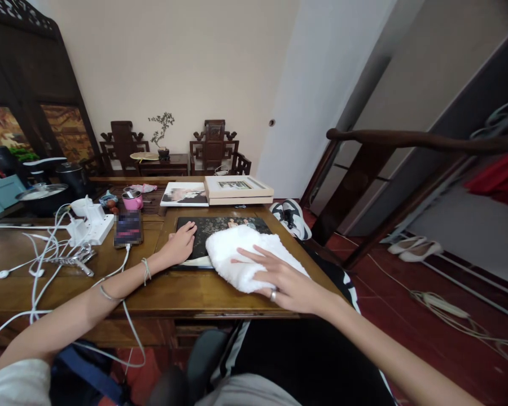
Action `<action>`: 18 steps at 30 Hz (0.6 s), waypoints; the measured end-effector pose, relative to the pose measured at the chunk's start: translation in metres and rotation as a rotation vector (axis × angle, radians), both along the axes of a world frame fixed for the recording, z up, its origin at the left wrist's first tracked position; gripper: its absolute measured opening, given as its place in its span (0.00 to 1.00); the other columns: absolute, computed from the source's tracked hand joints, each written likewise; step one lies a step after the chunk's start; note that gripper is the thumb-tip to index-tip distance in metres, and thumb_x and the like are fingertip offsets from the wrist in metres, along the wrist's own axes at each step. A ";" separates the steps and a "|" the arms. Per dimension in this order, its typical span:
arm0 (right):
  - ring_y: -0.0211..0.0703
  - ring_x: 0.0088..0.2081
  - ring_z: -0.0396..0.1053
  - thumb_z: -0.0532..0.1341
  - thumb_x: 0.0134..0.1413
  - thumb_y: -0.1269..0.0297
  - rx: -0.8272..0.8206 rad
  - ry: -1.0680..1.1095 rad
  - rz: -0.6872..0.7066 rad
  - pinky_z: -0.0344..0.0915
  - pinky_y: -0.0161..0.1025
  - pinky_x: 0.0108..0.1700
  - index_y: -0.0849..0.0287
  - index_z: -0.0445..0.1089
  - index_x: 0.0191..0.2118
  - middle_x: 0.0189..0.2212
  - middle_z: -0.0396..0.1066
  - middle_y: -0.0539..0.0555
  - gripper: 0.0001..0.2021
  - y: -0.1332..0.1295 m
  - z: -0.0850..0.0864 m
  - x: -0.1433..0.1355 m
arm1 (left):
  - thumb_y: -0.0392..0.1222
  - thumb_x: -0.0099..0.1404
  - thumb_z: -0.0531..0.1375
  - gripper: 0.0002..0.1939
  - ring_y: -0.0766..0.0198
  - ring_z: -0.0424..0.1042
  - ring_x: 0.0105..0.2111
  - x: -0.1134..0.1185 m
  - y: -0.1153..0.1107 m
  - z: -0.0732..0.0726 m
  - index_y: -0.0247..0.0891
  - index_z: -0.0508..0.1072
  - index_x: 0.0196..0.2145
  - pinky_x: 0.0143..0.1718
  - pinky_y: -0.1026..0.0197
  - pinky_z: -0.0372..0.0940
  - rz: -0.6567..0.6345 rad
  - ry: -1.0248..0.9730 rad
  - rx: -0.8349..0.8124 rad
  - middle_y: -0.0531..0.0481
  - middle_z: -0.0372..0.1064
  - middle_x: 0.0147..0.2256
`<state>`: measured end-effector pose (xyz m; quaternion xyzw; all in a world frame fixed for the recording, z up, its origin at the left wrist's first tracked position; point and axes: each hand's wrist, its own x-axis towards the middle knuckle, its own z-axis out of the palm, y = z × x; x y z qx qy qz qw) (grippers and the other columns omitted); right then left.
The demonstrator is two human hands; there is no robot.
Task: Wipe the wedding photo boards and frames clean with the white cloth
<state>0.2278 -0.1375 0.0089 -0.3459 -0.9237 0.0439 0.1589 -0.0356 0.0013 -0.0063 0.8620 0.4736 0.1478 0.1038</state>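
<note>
Right hand (288,280), fingers wide on white cloth (226,256), over 4 o'clock of dark picture (208,230), left hand (179,245) at its 9 o'clock, finger grip unclear

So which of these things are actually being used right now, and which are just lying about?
In use:
- white cloth, under the spread right hand
- dark photo album or panel, steadied by the left hand

Seemingly just lying about:
- phone
- power strip
- pink cup
- sneakers
</note>
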 end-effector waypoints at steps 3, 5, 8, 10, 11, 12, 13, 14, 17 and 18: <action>0.53 0.66 0.48 0.53 0.60 0.65 0.025 0.024 -0.072 0.45 0.58 0.65 0.56 0.73 0.41 0.63 0.58 0.57 0.11 0.027 -0.005 0.021 | 0.38 0.70 0.43 0.24 0.57 0.49 0.65 0.000 0.001 -0.001 0.34 0.60 0.61 0.62 0.47 0.51 -0.006 0.002 0.014 0.42 0.50 0.65; 0.56 0.64 0.53 0.52 0.62 0.61 0.042 0.037 -0.189 0.50 0.58 0.63 0.56 0.73 0.43 0.61 0.61 0.59 0.13 0.053 -0.006 0.033 | 0.38 0.70 0.43 0.24 0.57 0.49 0.65 0.000 0.001 -0.001 0.34 0.60 0.61 0.63 0.47 0.51 -0.002 0.003 0.016 0.42 0.50 0.65; 0.58 0.59 0.61 0.50 0.63 0.59 0.067 0.026 -0.363 0.56 0.58 0.59 0.58 0.71 0.46 0.55 0.68 0.61 0.15 0.091 -0.006 0.040 | 0.37 0.70 0.43 0.24 0.57 0.49 0.65 -0.001 0.001 0.000 0.34 0.60 0.61 0.62 0.47 0.51 -0.006 -0.001 0.013 0.42 0.50 0.65; 0.59 0.60 0.60 0.50 0.63 0.61 0.086 0.000 -0.435 0.56 0.59 0.58 0.58 0.70 0.48 0.53 0.69 0.62 0.15 0.104 -0.005 0.034 | 0.37 0.70 0.43 0.24 0.57 0.49 0.65 -0.001 0.001 0.000 0.34 0.60 0.61 0.62 0.47 0.51 -0.014 -0.009 0.015 0.42 0.50 0.65; 0.59 0.61 0.58 0.50 0.63 0.62 0.091 -0.016 -0.441 0.55 0.60 0.59 0.59 0.70 0.48 0.53 0.69 0.63 0.15 0.104 -0.004 0.029 | 0.37 0.70 0.43 0.24 0.57 0.49 0.65 -0.002 0.002 -0.001 0.35 0.60 0.61 0.62 0.47 0.52 -0.019 -0.012 0.016 0.41 0.50 0.65; 0.59 0.63 0.55 0.51 0.62 0.64 0.090 -0.032 -0.426 0.54 0.61 0.59 0.60 0.70 0.48 0.53 0.69 0.64 0.15 0.100 -0.004 0.021 | 0.38 0.70 0.42 0.24 0.56 0.49 0.65 -0.002 0.003 -0.002 0.34 0.60 0.61 0.62 0.46 0.52 -0.024 -0.014 0.018 0.41 0.51 0.65; 0.59 0.64 0.53 0.51 0.62 0.64 0.085 -0.043 -0.394 0.52 0.62 0.60 0.60 0.71 0.48 0.54 0.68 0.65 0.15 0.092 -0.004 0.013 | 0.38 0.70 0.42 0.25 0.56 0.49 0.65 -0.002 0.004 -0.003 0.34 0.60 0.61 0.62 0.46 0.52 -0.028 -0.016 0.021 0.41 0.51 0.65; 0.58 0.65 0.51 0.51 0.62 0.65 0.077 -0.044 -0.354 0.50 0.62 0.62 0.60 0.71 0.48 0.55 0.67 0.65 0.15 0.081 -0.003 0.004 | 0.38 0.70 0.42 0.25 0.56 0.49 0.65 -0.002 0.005 -0.004 0.34 0.60 0.61 0.62 0.46 0.51 -0.031 -0.017 0.026 0.41 0.51 0.65; 0.53 0.66 0.46 0.51 0.61 0.67 0.035 -0.009 -0.200 0.44 0.60 0.65 0.56 0.71 0.46 0.61 0.61 0.60 0.14 0.037 0.001 -0.016 | 0.38 0.70 0.43 0.24 0.57 0.49 0.65 -0.002 0.006 -0.006 0.34 0.60 0.61 0.63 0.47 0.50 -0.035 -0.027 0.039 0.41 0.51 0.65; 0.52 0.67 0.45 0.52 0.61 0.67 0.011 -0.004 -0.136 0.42 0.59 0.66 0.55 0.72 0.46 0.62 0.59 0.58 0.13 0.024 0.003 -0.020 | 0.38 0.69 0.43 0.24 0.56 0.50 0.65 -0.002 0.006 -0.006 0.34 0.61 0.61 0.63 0.47 0.50 -0.034 -0.030 0.038 0.41 0.51 0.65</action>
